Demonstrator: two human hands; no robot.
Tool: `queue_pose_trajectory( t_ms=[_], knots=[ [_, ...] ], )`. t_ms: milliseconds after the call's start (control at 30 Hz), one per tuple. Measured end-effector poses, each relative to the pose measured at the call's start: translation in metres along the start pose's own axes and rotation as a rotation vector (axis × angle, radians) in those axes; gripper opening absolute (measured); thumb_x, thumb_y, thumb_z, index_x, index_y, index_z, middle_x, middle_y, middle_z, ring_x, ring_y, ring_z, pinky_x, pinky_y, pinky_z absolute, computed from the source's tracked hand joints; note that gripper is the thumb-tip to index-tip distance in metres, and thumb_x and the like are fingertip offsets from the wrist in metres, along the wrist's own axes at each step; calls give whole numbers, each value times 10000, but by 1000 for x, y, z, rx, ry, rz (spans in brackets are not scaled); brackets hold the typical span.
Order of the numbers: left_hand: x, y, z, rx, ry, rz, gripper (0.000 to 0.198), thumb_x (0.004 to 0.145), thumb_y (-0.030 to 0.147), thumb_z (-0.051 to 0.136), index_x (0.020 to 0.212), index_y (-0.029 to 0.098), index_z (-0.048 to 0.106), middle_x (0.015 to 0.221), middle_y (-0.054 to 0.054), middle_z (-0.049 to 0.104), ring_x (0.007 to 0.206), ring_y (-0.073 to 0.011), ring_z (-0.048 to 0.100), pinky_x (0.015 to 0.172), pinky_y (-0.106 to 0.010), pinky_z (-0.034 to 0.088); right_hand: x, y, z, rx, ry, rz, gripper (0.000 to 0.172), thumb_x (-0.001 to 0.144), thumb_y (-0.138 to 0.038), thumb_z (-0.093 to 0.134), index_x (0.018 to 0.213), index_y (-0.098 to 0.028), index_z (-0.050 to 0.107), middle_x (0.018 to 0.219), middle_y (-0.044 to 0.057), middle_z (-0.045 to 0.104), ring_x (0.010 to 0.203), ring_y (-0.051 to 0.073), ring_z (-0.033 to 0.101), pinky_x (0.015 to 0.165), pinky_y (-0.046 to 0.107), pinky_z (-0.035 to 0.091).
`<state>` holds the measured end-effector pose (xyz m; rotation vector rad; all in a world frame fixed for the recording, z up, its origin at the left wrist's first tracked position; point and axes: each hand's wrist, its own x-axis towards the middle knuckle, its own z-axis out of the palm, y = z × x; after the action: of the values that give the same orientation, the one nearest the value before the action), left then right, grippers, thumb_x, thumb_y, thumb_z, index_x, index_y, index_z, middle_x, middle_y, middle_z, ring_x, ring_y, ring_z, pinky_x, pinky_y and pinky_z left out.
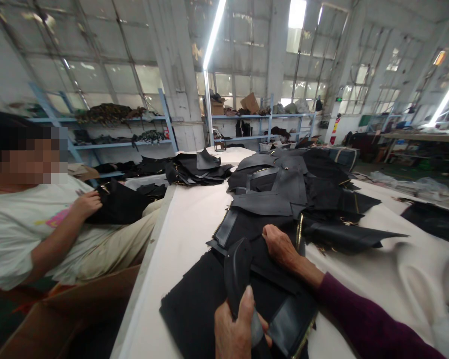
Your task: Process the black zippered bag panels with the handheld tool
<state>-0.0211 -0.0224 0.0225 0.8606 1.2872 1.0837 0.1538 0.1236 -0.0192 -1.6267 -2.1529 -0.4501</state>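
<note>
1. Black tool (238, 267), smooth, with a rounded head: slanted up and away over the near panel; contact with the cloth cannot be told.
2. Left hand (230, 329): closed round the tool's handle, thumb lying along its upper side.
3. Right hand (280, 247): apart from the left, fingers curled and resting on black cloth beyond the tool; whether they pinch it cannot be told. Purple sleeve (366, 314) behind it.
4. Near panel (198, 294), black cloth: spread on the table beneath the tool, with a glossy patch (290, 321) just right of the left hand.
5. Gold zip (300, 229): just beside the right hand, at the edge of the black pieces.
6. Pile (284, 189) of black pieces, matt and smooth, some with gold trim: beyond both hands, heaped unevenly.
7. Stack (196, 172), black: left of the pile, near the table's left edge.
8. Table (194, 214), white cover, rumpled at right.
9. Co-worker (11, 239), pale shirt: seated at left, a hand (87, 204) on a black piece (121, 202).
10. Cardboard box (75, 314): below the co-worker.
11. Blue shelves (234, 116), loaded: along the far wall.
12. Tube light (214, 35), lit: above.
</note>
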Motion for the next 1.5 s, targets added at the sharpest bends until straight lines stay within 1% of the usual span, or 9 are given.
queue_pose_trajectory(
  t_ms=[200, 333, 500, 700, 833, 1000, 1233, 1367, 1500],
  knots=[
    [-2, 3, 1, -15, 3, -13, 520, 644, 656, 628, 627, 141, 562, 444, -64, 609, 373, -193, 577, 402, -256, 443, 0, 1, 3, -50, -74, -39, 115, 927, -235, 552, 903, -138, 608, 847, 5, 630, 753, 146, 618, 702, 326, 531],
    [-1, 2, 0, 0, -14, -9, 538, 651, 665, 616, 625, 130, 580, 457, -79, 618, 381, -198, 582, 412, -262, 450, 1, 3, 6, -52, -119, -57, 150, 936, -268, 540, 955, -133, 602, 806, -3, 627, 682, 134, 613, 652, 305, 527],
    [1, -2, -1, -4, -31, -14, 546, 660, 679, 598, 609, 136, 577, 447, -82, 612, 384, -206, 582, 419, -274, 455, 1, 1, -1, -27, -141, -81, 181, 944, -291, 524, 898, -133, 599, 739, -17, 609, 623, 121, 594, 603, 278, 510],
    [0, -3, 1, -2, -22, -11, 537, 667, 670, 598, 617, 135, 578, 451, -80, 613, 383, -211, 584, 419, -281, 452, -1, -4, -10, 3, -123, -172, 228, 908, -377, 562, 888, -152, 597, 889, 23, 621, 836, 175, 602, 730, 343, 505],
    [0, -3, 1, -3, -25, -24, 539, 660, 675, 598, 605, 139, 575, 453, -74, 609, 380, -206, 578, 409, -279, 446, -4, -4, -4, -7, -132, -207, 185, 920, -312, 550, 838, -153, 597, 830, 5, 619, 788, 163, 602, 741, 350, 500],
    [1, -4, 2, -11, -15, -26, 524, 673, 665, 591, 646, 142, 569, 451, -67, 611, 384, -206, 582, 424, -280, 449, -5, -2, -1, -16, -116, -187, 171, 927, -283, 542, 830, -151, 594, 805, -3, 611, 754, 152, 598, 714, 332, 503],
    [0, -3, 2, -13, -27, -43, 541, 633, 676, 623, 589, 139, 574, 442, -74, 608, 369, -199, 568, 404, -275, 442, -3, -5, -11, -14, -99, -185, 171, 904, -324, 570, 913, -155, 592, 955, 34, 604, 899, 191, 580, 771, 362, 491],
    [0, -4, 2, 6, -19, -41, 549, 669, 681, 580, 576, 140, 580, 453, -92, 618, 376, -201, 567, 428, -289, 459, -2, -3, -6, -34, -119, -202, 107, 908, -256, 562, 901, -155, 598, 934, 26, 610, 887, 186, 584, 778, 364, 491],
    [1, -4, 2, -2, -9, -42, 541, 664, 680, 591, 636, 140, 573, 457, -75, 616, 380, -201, 573, 412, -275, 445, -2, -2, -3, -48, -126, -193, 90, 915, -231, 548, 899, -158, 597, 921, 21, 610, 871, 179, 585, 783, 363, 490]
  ],
)
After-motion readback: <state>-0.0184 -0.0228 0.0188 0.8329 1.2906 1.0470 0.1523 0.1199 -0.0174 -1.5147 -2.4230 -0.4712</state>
